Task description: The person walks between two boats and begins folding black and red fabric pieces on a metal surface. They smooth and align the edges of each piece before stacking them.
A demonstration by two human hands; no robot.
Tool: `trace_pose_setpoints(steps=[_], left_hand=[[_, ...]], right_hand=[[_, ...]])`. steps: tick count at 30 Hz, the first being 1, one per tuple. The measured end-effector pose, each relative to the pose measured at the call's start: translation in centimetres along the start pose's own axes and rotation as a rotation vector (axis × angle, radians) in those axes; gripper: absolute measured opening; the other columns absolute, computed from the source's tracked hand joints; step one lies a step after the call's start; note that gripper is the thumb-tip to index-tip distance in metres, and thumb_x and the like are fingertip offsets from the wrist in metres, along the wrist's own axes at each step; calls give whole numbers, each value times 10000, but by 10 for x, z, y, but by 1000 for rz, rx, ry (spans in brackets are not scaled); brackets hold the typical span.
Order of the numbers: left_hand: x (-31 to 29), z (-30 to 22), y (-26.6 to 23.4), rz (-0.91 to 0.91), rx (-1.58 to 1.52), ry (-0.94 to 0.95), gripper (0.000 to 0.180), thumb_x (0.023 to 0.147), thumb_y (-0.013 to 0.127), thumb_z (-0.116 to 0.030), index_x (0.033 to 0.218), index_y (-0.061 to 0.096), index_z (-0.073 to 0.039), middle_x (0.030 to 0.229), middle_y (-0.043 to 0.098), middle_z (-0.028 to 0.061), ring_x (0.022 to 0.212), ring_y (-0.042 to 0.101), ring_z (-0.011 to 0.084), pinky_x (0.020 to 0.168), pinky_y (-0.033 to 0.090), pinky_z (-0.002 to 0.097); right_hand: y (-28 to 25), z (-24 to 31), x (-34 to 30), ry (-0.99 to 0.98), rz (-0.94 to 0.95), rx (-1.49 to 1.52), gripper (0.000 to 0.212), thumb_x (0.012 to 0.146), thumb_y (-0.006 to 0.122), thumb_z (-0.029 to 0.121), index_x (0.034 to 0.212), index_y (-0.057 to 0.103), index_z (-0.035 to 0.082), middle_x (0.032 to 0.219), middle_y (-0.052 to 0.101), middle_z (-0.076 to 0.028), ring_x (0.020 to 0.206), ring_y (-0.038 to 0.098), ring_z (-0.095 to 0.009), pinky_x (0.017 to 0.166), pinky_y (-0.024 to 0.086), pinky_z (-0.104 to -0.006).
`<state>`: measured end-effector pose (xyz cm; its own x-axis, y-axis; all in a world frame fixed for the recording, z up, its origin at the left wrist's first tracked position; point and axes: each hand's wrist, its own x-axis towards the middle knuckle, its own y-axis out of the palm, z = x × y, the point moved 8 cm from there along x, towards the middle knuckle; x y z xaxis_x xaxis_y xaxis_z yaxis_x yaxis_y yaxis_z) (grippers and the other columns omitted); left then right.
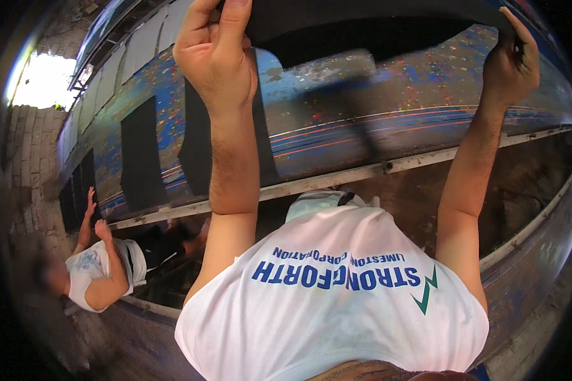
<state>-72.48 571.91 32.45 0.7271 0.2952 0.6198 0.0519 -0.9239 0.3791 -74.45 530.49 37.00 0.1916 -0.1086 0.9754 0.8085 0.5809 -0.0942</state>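
Presently, 1 black sheet spans the gap between the operator's 2 hands, over the long table. Its long axis runs left to right, roughly along the table's near edge, which carries a pale rail. The left hand grasps the left end, thumb laid forward; the right hand grasps the right end with curled fingers. Neither hand is nearer: each holds 1 end. The sheet lies beyond the rail, toward the table's far edge. The upper border cuts off part of it, so contact between its far side and the table cannot be determined.

To the left, 3 flat pieces rest on the table: a nearest black piece, partly behind the left forearm; a middle black piece; and an end black piece toward the near left corner, where 1 co-worker raises both hands.
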Motion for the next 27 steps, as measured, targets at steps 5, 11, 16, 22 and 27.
trace_pose_setpoints(steps=[5,11,16,22,27], left_hand=[[-27,47,19,31,-36,-159,252,1011,785,-42,1255,780,19,1088,770,38,963,679,75,857,527,211],[-185,167,-15,162,334,-851,295,1013,798,-137,1287,785,-27,1031,746,-20,881,613,39,797,491,211],[-332,208,-45,161,626,-1134,282,976,804,-146,1248,812,-69,863,721,-29,756,565,48,694,483,256],[-372,192,-41,81,984,-1064,257,946,787,-134,1192,817,-67,758,666,16,685,576,120,674,506,321],[-339,169,13,30,1207,-669,409,911,768,-78,1315,720,-35,1077,750,137,827,701,258,805,571,382]], right_hand=[[0,-42,-20,-30,231,10,309,969,724,-110,1184,813,94,1160,824,-78,1097,782,-202,940,605,-301],[-14,-109,-199,329,1008,169,402,860,631,-204,1149,791,26,1195,791,-138,1165,753,-284,1044,576,-389],[-53,-117,-316,430,1352,211,297,858,655,-138,1082,778,14,1145,755,-172,1171,717,-373,1029,574,-427],[-52,-106,-336,145,1589,217,273,849,702,-64,1101,788,-1,1099,739,-165,1130,691,-379,1087,527,-483],[-28,-85,-320,390,1479,617,245,932,759,128,1144,794,11,1099,759,-157,1062,698,-347,1020,550,-443]])
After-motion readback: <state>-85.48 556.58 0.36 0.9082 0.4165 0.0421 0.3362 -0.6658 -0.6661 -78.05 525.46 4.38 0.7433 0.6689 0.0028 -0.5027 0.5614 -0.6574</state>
